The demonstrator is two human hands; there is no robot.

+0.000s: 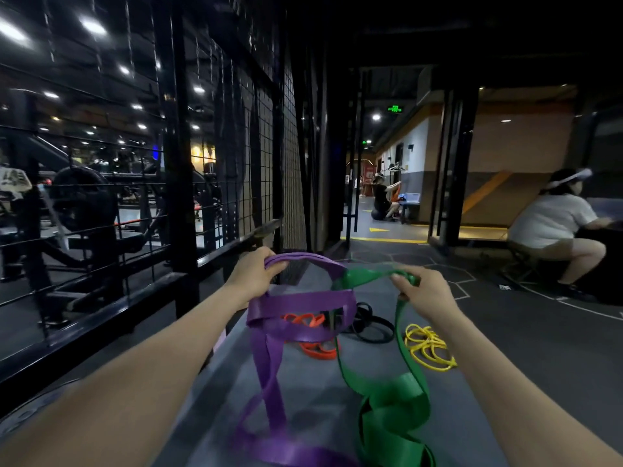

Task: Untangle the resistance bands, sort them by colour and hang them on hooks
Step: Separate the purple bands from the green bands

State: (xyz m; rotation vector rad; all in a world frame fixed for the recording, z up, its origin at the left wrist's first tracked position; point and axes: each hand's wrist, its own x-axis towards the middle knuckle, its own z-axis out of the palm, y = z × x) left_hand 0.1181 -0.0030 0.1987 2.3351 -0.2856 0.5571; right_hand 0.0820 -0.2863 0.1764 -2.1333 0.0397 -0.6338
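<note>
The purple band [296,318] and green band [387,399] hang together in the air above the grey mat [313,382], crossing near the top. They look soft, flat and stretchy, light, probably a little grippy. The left hand [256,274] curls round the purple loop, and the right hand [421,291] pinches the green one. Holding near the crossing seems best. Orange bands [310,332], black bands [371,325] and yellow bands [428,347] lie on the floor beyond.

The gym was dim, lit by glaring ceiling spotlights [92,25] at upper left; wide-angle distortion bent the edges, and the foreground forearms looked soft.
</note>
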